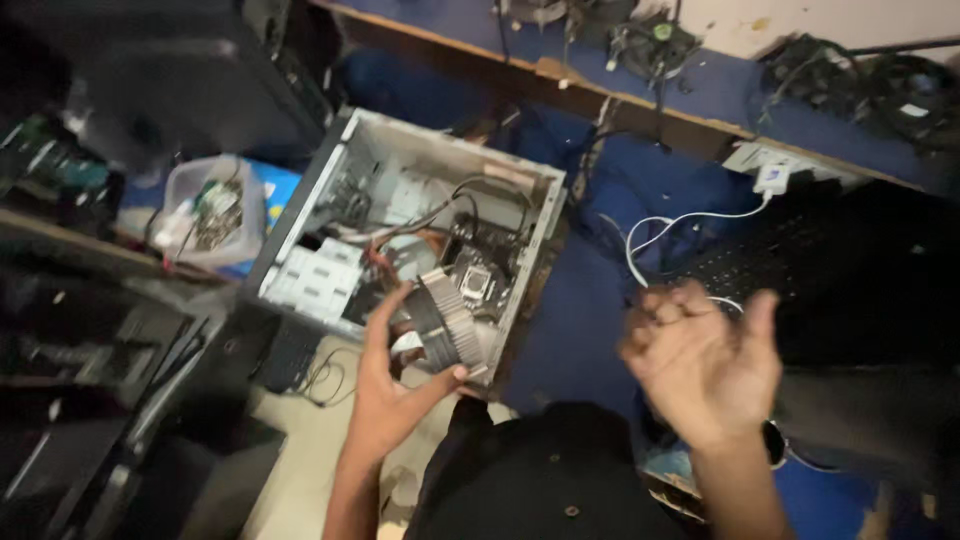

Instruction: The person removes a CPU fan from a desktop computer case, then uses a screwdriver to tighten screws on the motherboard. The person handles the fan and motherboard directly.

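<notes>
The left hand pinches a round, finned, grey metal heatsink cooler between thumb and fingers, its grip closed on the fins' outer edge. The cooler hangs just above the lower rim of the open grey steel computer case, which lies on its side with its cavity facing up. The right hand is raised well to the right of the case, fingers curled loosely in, holding nothing that shows

Judged from this, the hold looks thin: only fingertips bear the cooler, so a slip could drop it onto the dark circuit board inside the case, bending fins or striking the socket. Loose black and orange cables cross the cavity and could snag it. The case's sheet-metal rim by the wrist is a sharp edge

Open room lies right of the case, over the blue floor covering. Left of the case it is tight: a clear plastic tub of parts and dark equipment crowd in. A white charger cable trails right of the case
</notes>
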